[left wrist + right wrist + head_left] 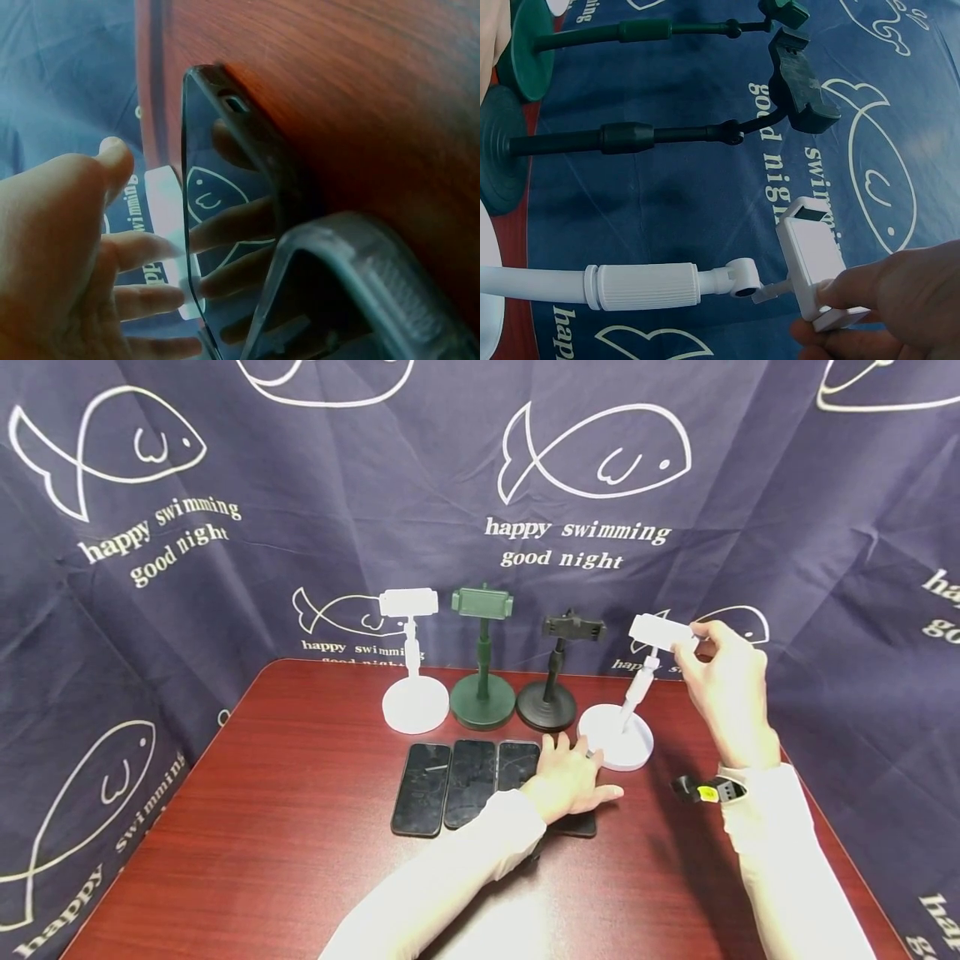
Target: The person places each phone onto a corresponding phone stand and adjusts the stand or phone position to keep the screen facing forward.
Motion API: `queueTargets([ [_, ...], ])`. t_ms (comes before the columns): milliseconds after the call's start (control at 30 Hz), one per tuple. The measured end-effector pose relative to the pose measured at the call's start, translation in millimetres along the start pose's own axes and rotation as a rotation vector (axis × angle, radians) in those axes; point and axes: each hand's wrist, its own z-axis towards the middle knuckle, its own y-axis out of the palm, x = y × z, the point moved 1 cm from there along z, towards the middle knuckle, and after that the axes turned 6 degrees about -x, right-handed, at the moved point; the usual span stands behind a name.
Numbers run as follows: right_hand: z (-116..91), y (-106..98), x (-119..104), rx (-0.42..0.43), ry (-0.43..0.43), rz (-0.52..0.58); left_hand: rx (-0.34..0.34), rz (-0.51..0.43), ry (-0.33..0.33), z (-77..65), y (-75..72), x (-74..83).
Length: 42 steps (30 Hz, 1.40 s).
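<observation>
My right hand pinches the right end of the clamp on a white phone stand, thumb in front and fingers behind. The stem leans to the right above its round base. Fingers spread, my left hand lies over a black phone, its fingertips beside that base. Much of this phone is hidden by the hand. Left of it, three more dark phones lie in a row on the table. In the left wrist view, a phone in a clear case shows up close.
Behind the phones stand another white stand, a green stand and a black stand. They are on a reddish wooden table. A dark blue curtain with fish drawings hangs right behind the table's back edge.
</observation>
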Motion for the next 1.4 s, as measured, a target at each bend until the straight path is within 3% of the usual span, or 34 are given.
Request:
queueTargets([
  [633,-0.7,0.2,5.1,-0.011,0.034,0.005,0.005,-0.046,-0.002,-1.7,2.9,2.7],
  [933,0.1,-2.2,4.3,-0.032,0.010,-0.001,-0.008,-0.032,-0.007,-4.9,1.6,4.2],
  [1167,0.7,-2.0,3.8,-0.055,0.054,-0.010,-0.030,-0.029,-0.006,-5.0,3.1,2.8],
  [1400,-0.6,-1.6,9.5,-0.087,0.087,0.048,-0.034,-0.050,0.007,-6.7,3.7,1.7],
])
